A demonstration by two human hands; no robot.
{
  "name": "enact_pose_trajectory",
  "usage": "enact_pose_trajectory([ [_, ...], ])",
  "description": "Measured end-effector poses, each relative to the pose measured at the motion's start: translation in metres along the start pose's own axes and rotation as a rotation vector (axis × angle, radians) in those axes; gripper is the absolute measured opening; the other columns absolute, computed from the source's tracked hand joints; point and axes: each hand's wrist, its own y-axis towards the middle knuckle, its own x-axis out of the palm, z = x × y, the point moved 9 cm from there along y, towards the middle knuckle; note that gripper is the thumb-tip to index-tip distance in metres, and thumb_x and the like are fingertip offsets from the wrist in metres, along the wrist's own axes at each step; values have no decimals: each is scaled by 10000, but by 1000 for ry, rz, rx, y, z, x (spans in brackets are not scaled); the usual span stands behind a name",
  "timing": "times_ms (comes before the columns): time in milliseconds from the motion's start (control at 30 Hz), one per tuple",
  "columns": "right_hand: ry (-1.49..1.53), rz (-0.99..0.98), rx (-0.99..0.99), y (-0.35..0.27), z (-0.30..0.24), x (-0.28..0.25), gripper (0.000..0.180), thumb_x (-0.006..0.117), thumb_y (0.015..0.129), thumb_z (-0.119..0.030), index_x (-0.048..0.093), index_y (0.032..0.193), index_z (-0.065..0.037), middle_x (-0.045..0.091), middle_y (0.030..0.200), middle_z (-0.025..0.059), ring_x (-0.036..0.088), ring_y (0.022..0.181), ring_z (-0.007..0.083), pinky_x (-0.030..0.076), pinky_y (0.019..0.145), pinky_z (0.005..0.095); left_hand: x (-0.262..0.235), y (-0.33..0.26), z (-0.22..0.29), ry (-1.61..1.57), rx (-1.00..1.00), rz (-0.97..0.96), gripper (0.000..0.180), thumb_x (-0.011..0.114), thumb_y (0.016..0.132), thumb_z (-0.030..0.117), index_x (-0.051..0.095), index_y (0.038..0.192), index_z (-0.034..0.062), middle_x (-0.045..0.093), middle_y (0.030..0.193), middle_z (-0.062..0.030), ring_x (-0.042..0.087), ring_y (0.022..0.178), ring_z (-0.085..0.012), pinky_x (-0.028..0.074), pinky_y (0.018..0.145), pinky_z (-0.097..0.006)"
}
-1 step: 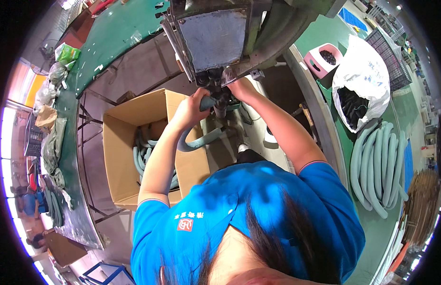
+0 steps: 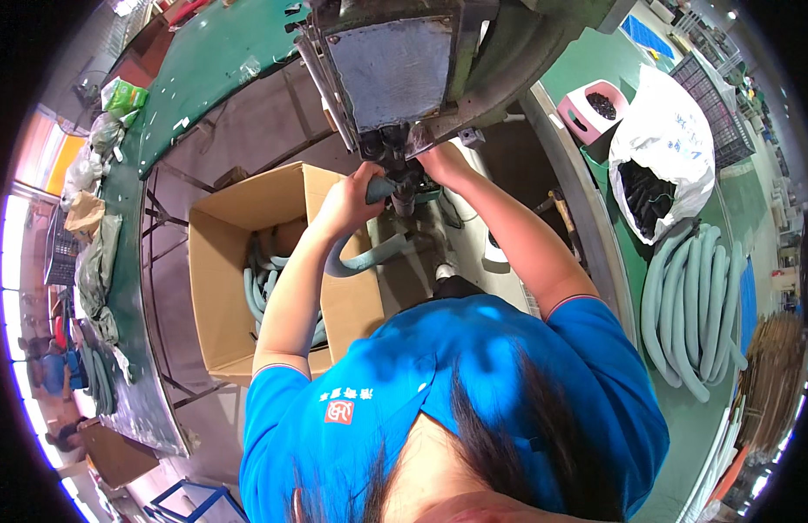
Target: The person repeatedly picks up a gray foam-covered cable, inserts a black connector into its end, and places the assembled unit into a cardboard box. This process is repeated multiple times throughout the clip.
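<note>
My left hand [image 2: 353, 200] is wrapped round a grey-green hose [image 2: 380, 190], close under the head of a large machine [image 2: 393, 74]. A curved length of the same kind of hose [image 2: 369, 258] hangs below that hand, beside the cardboard box. My right hand [image 2: 444, 166] reaches in at the right of the machine's dark working parts [image 2: 407, 174]. Its fingers are hidden there, so what they touch does not show. More grey-green hoses [image 2: 257, 292] lie inside the open cardboard box [image 2: 351, 301], left of my legs.
On the green bench at right lie a bundle of hoses [image 2: 693, 301], a white sack [image 2: 682, 113] of black parts and a pink bin [image 2: 581, 113] with small dark pieces. Another green table [image 2: 221, 52] stands at far left. A blue metal frame [image 2: 195, 501] is at lower left.
</note>
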Motion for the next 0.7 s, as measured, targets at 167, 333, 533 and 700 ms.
enact_pose_trajectory([
  [167,-113,-5,-132,-4,-23,-15,355,473,902,-277,534,1153,-33,620,1068,220,604,971,363,494,793,450,-3,1,0,-61,12,27,454,675,689,109,485,1101,87,624,867,-218,621,810,-397,492,703,-432],
  [333,179,-7,-9,4,-1,-14,269,447,921,-233,580,1038,-30,628,911,195,607,847,277,466,730,402,-22,5,21,-61,19,39,434,666,705,92,491,1101,73,599,864,-173,623,789,-315,487,722,-370],
  [533,398,-282,121,-68,-55,-26,403,468,965,-370,617,891,-4,611,800,38,517,653,98,452,598,263,-29,-46,51,29,89,-116,487,703,657,89,474,1087,103,615,831,-193,624,814,-372,488,705,-416],
  [700,884,-396,165,-137,-89,-49,452,489,952,-410,632,733,-42,508,577,-28,421,550,44,355,505,246,-17,-81,85,-240,30,-369,748,734,677,106,391,1342,125,625,1033,-159,636,894,-270,486,804,-359],
])
